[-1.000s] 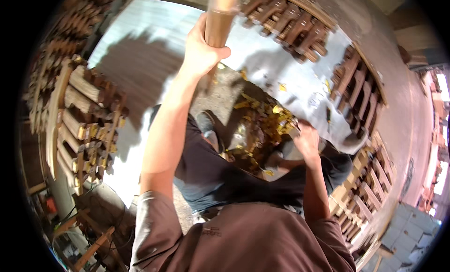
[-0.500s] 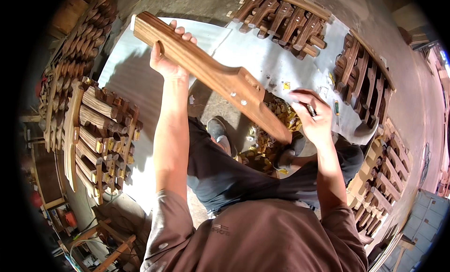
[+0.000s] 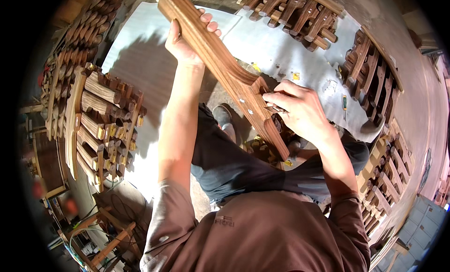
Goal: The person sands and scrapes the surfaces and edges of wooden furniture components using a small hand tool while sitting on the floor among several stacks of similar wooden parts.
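My left hand (image 3: 190, 40) is wrapped round the upper part of a long, shaped brown wooden piece (image 3: 213, 56), thumb on one side and fingertips on the other. The piece slants down to the right over my lap, its lower end near my knee. Two small pale round spots show on its face, beside a cut notch along its right edge. My right hand (image 3: 300, 105) is at that notch, fingers pinched round a small dark thing, mostly hidden, which I cannot make out.
A pale sheet (image 3: 140, 47) covers the floor ahead, with a green-handled screwdriver (image 3: 344, 105) on it. Stacked wooden pieces stand at the left (image 3: 101, 112), far right (image 3: 300, 12) and right (image 3: 370, 70). Yellow scraps (image 3: 296, 76) lie about, and grey boxes (image 3: 426, 225) stand at lower right.
The wooden piece has turned steeper, its upper end shifting up and right with my left hand. My right hand has come left, from beside the piece to its notch.
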`<state>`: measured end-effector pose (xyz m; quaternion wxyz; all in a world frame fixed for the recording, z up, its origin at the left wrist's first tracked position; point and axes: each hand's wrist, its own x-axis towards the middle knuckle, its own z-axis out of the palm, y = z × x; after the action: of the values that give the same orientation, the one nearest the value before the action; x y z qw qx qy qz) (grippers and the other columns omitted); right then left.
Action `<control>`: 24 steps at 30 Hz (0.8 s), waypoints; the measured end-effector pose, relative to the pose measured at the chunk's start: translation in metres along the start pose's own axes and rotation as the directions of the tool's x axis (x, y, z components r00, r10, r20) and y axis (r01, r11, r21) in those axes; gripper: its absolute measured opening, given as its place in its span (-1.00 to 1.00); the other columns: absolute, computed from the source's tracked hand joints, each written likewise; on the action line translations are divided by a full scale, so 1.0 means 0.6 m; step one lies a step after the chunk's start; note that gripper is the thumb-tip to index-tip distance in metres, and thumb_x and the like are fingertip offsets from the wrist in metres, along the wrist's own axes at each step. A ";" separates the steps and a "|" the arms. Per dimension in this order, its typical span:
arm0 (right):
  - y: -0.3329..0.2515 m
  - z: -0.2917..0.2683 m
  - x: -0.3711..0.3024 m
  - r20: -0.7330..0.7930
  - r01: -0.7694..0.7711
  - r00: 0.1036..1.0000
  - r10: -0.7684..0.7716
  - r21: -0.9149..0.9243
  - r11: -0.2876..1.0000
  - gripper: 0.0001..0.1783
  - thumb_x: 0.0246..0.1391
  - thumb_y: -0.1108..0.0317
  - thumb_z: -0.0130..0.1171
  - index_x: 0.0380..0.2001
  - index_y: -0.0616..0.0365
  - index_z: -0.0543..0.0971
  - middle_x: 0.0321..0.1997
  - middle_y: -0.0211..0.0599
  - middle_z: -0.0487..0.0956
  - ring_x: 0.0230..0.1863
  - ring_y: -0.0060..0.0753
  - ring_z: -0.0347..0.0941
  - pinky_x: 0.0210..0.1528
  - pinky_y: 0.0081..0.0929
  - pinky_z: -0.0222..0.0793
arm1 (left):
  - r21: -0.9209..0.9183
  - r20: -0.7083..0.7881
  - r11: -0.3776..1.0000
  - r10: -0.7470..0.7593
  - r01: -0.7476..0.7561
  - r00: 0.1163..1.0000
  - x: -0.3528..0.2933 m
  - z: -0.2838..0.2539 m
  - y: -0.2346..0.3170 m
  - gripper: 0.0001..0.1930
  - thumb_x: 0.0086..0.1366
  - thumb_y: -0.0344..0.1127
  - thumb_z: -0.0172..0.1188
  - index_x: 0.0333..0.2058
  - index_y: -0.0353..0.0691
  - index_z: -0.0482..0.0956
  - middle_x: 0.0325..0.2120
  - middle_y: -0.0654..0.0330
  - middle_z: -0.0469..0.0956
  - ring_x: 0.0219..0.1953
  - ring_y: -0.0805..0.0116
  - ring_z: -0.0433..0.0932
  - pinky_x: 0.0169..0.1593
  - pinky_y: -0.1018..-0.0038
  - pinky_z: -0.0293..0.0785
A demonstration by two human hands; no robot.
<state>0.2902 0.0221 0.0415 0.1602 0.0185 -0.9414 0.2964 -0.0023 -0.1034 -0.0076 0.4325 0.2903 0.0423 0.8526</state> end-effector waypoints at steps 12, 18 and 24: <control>0.014 0.007 0.002 -0.216 0.054 0.973 -0.079 -0.119 0.991 -0.79 -0.07 0.62 0.18 -0.34 0.12 0.50 -0.29 -0.29 0.53 -0.35 -0.27 0.55 -0.38 -0.39 0.50 | 0.130 -0.077 0.989 -0.065 0.074 0.995 0.005 0.006 -0.003 -0.37 0.24 0.12 0.15 0.02 -0.36 0.39 -0.21 0.04 0.42 -0.21 0.11 0.43 -0.13 0.17 0.46; 0.090 -0.027 -0.067 -0.289 -0.459 0.858 0.425 -0.059 0.887 -0.77 0.21 0.23 0.20 -0.38 0.20 0.54 -0.53 -0.21 0.58 -0.52 -0.23 0.55 -0.46 -0.34 0.44 | 0.221 -0.249 0.963 -0.094 0.151 0.964 0.004 0.009 -0.014 -0.39 0.26 0.11 0.08 0.06 -0.32 0.37 -0.20 0.00 0.46 -0.21 0.06 0.45 -0.10 0.13 0.42; 0.097 0.041 -0.132 -0.136 -0.546 0.826 0.547 0.051 0.836 -0.64 0.02 0.13 0.38 -0.28 0.22 0.65 -0.35 -0.12 0.65 -0.48 -0.26 0.55 -0.36 -0.38 0.50 | 0.242 -0.483 0.970 0.138 -0.019 0.865 0.003 0.020 -0.012 -0.51 0.34 0.00 -0.03 -0.04 -0.38 0.40 -0.25 -0.05 0.50 -0.21 0.01 0.47 -0.05 0.11 0.41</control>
<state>0.3507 0.0515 -0.0346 0.1365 -0.2724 -0.8915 0.3352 0.0086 -0.0996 0.0005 0.3352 0.1108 0.2381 0.9048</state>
